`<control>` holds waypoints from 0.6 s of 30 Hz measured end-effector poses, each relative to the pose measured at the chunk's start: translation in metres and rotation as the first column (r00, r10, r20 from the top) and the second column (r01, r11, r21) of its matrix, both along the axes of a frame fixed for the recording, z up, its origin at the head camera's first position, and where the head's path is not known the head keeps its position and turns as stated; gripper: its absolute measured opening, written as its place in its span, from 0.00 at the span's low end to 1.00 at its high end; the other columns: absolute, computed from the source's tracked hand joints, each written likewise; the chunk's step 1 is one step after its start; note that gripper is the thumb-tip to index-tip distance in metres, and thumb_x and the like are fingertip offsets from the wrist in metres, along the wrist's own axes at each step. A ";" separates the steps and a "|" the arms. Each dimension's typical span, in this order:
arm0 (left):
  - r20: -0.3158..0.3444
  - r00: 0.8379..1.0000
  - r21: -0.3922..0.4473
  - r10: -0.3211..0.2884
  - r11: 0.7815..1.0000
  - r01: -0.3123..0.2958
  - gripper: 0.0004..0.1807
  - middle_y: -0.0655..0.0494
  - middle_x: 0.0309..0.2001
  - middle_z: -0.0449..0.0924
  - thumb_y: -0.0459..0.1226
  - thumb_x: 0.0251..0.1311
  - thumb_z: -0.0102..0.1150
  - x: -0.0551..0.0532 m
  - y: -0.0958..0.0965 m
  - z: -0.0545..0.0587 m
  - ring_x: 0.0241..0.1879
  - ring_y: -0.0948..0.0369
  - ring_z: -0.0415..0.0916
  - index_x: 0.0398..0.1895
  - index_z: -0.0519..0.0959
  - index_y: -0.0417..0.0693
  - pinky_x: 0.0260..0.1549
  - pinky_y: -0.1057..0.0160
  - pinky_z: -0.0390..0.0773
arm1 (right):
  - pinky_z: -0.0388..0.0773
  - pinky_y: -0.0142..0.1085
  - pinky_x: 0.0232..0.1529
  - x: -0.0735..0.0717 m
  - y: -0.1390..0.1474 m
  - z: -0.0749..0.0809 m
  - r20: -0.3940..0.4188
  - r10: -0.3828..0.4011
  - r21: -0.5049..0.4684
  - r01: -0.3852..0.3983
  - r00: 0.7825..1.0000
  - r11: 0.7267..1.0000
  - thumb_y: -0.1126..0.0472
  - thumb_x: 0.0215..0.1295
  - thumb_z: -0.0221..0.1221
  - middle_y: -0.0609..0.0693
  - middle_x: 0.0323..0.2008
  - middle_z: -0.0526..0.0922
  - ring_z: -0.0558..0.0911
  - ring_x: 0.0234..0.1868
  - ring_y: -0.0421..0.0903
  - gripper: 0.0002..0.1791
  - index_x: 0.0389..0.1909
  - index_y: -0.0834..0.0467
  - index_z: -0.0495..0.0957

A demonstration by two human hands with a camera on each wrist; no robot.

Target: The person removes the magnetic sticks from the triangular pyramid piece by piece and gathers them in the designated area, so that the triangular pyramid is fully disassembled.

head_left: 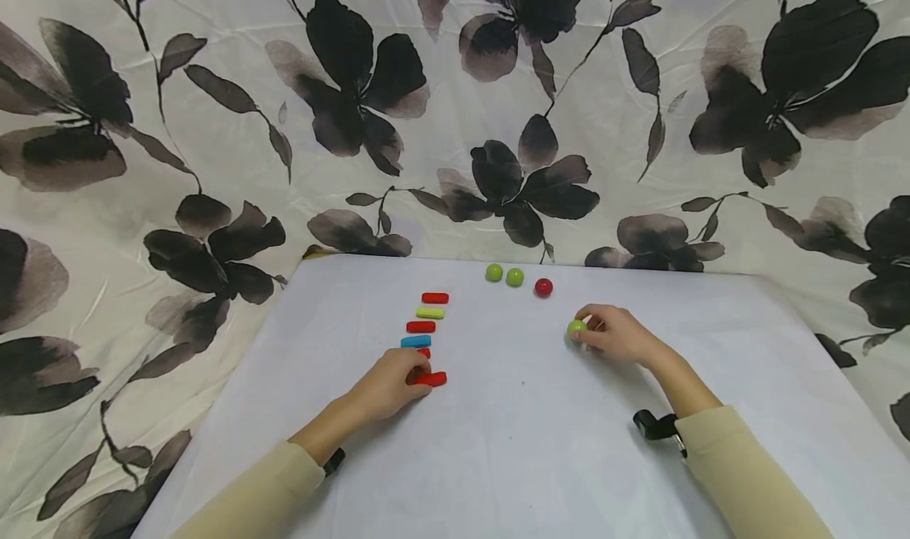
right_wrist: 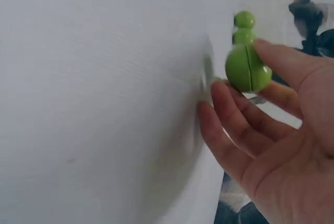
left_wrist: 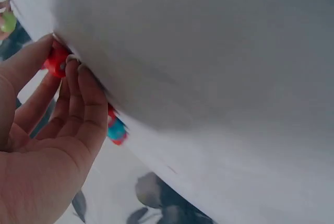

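My left hand (head_left: 389,382) pinches a red stick (head_left: 435,378) at the near end of a column of short sticks; its round red end (left_wrist: 56,63) shows between thumb and fingers in the left wrist view. Just beyond the hand lie a partly hidden red stick (head_left: 424,352) and a blue stick (head_left: 415,341). On the right, my right hand (head_left: 617,335) holds a green ball (head_left: 576,329) between thumb and fingers, at or just above the table. A seam runs round that ball (right_wrist: 247,68) in the right wrist view.
Farther up the column are red (head_left: 421,327), yellow-green (head_left: 430,313) and red (head_left: 435,298) sticks. Two green balls (head_left: 515,277) and a red ball (head_left: 543,288) sit near the far edge of the white table (head_left: 526,460). Behind it hangs a floral cloth (head_left: 441,144).
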State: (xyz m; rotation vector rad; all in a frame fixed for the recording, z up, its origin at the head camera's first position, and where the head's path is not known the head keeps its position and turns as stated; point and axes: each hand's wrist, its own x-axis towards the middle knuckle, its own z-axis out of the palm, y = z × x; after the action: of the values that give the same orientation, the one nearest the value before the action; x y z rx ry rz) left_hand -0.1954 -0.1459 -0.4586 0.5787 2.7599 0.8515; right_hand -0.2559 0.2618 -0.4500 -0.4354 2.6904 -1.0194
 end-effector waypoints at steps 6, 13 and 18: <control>-0.006 1.000 -0.003 0.029 1.000 -0.029 0.14 0.59 0.38 0.79 0.34 0.58 0.74 0.003 -0.009 0.002 0.41 0.59 0.71 0.47 0.84 0.44 0.40 0.60 0.76 | 0.77 0.37 0.36 -0.037 0.004 0.001 -0.026 -0.174 0.031 0.175 0.984 0.984 0.58 0.74 0.60 0.62 0.42 0.82 0.81 0.34 0.48 0.21 0.59 0.68 0.72; 0.008 1.000 -0.012 0.011 1.000 -0.011 0.15 0.59 0.35 0.77 0.34 0.56 0.76 0.002 -0.012 0.002 0.38 0.60 0.71 0.45 0.83 0.43 0.36 0.63 0.75 | 0.75 0.49 0.49 -0.065 0.002 -0.012 -0.046 -0.266 0.078 0.269 0.963 0.960 0.55 0.75 0.58 0.66 0.50 0.80 0.79 0.46 0.57 0.24 0.62 0.67 0.71; 0.013 1.000 -0.017 0.005 1.000 -0.004 0.17 0.59 0.34 0.77 0.36 0.56 0.76 0.004 -0.018 0.005 0.36 0.61 0.71 0.47 0.83 0.43 0.33 0.66 0.75 | 0.73 0.53 0.54 -0.066 0.000 -0.010 -0.033 -0.259 0.102 0.261 0.965 0.960 0.53 0.76 0.57 0.68 0.53 0.78 0.76 0.49 0.60 0.27 0.66 0.67 0.69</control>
State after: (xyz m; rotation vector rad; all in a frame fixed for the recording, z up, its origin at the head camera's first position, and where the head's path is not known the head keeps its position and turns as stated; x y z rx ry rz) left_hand -0.1915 -0.1636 -0.4535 0.5623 2.7554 0.8292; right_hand -0.3221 0.2619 -0.4596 -0.0719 2.8560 -0.9336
